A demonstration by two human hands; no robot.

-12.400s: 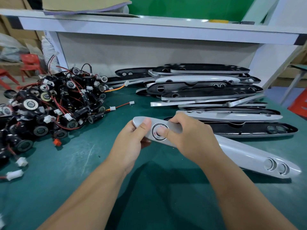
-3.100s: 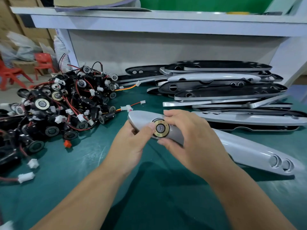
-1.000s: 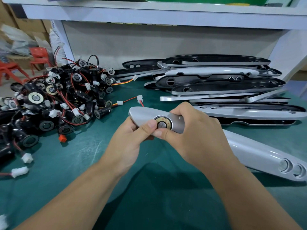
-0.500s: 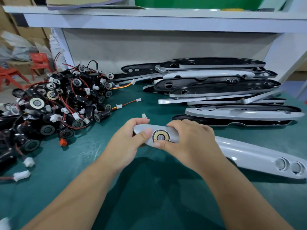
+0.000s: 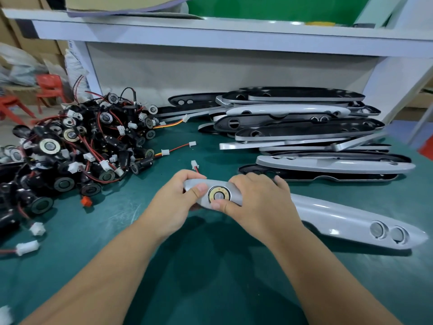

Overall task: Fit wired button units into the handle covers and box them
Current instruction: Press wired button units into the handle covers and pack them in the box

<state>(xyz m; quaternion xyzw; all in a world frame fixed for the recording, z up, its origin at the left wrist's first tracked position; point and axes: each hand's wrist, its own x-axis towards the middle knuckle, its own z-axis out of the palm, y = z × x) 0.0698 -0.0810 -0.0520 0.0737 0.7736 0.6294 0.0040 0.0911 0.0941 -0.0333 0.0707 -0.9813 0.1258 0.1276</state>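
A long silver handle cover point(image 5: 339, 219) lies across the green table, its left end between my hands. A round button unit point(image 5: 219, 195) with a gold ring sits in the hole near that end. My left hand point(image 5: 174, 202) grips the cover's left tip, thumb beside the button. My right hand point(image 5: 255, 202) wraps over the cover just right of the button, its thumb under the ring. A white connector point(image 5: 194, 164) on a red wire sticks out behind the left hand. Two round holes point(image 5: 387, 232) show at the cover's far right end.
A tangled pile of black wired button units point(image 5: 77, 146) fills the left side. A stack of silver and black handle covers point(image 5: 302, 132) lies at the back right. A white shelf point(image 5: 210, 31) runs overhead. Loose white connectors point(image 5: 27, 247) lie near the left front edge.
Both hands have lowered the cover's left end toward the table. The button face, earlier pressed by my right thumb, now shows its gold ring seated in the hole.
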